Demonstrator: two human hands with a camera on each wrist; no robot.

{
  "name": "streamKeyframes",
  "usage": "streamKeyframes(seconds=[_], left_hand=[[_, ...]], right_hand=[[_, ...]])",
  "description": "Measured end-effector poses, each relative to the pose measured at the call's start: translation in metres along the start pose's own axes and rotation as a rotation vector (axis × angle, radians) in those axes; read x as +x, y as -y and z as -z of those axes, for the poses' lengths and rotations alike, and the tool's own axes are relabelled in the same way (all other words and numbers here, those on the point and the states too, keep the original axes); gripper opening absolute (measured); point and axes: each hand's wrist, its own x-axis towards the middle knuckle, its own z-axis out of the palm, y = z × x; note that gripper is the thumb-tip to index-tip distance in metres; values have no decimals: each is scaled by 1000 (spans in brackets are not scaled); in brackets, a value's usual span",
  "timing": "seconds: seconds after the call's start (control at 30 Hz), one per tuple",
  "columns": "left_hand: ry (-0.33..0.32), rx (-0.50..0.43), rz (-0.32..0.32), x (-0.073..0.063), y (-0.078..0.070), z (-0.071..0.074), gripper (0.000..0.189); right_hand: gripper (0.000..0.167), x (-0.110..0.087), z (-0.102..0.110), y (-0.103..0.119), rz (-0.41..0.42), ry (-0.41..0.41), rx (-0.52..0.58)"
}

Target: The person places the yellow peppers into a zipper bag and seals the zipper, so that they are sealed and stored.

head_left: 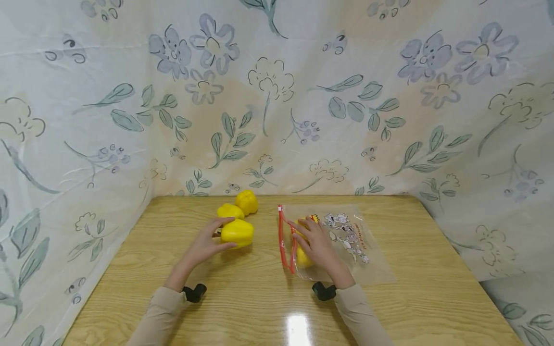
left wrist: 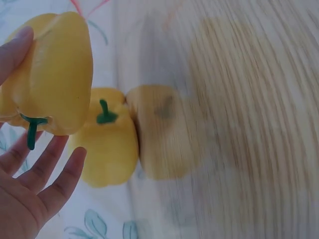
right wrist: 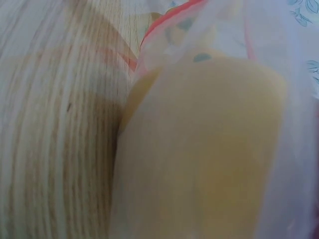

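Observation:
My left hand [head_left: 206, 241] grips a yellow bell pepper [head_left: 239, 232] with a green stem, thumb and fingers spread around its sides. In the left wrist view this pepper [left wrist: 60, 74] is tilted, stem downward, in front of another bell pepper [left wrist: 107, 154]. On the right lies a clear zip bag [head_left: 372, 262] with a red zip edge, its mouth parted toward the left. Another yellow bell pepper [head_left: 304, 258] is inside it. My right hand [head_left: 319, 242] lies over the bag and pinches its upper lip by the zip. Through the plastic, the right wrist view shows the bagged pepper [right wrist: 199, 149] close up.
Two more yellow bell peppers, one nearer [head_left: 229, 210] and one farther back [head_left: 246, 202], stand behind the left hand. The wooden table [head_left: 242, 307] ends at a floral cloth [head_left: 277, 144] at the back and sides. Black wrist cameras sit under both wrists.

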Motion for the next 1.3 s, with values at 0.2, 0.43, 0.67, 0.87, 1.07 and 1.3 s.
streamKeyframes(seconds=[0.2,0.43,0.67,0.87,1.07,1.3], left_hand=[[26,-11,-18,7,-4,-13,67],[51,-25,-30,12,-12,-26,67],[75,-10,-42,15,-16,-38,68],[77,8,-79,16,-22,-48,69],[87,9,-73,16,-29,-57,68],[113,5,-74,15,-35,-68,66]], right_hand=[[38,0,1,2,-18,12,9],[38,-1,1,4,-18,8,7],[38,-1,0,3,-16,1,1],[38,0,1,3,-19,6,-11],[38,1,1,3,-34,20,-20],[38,1,0,3,-14,1,-22]])
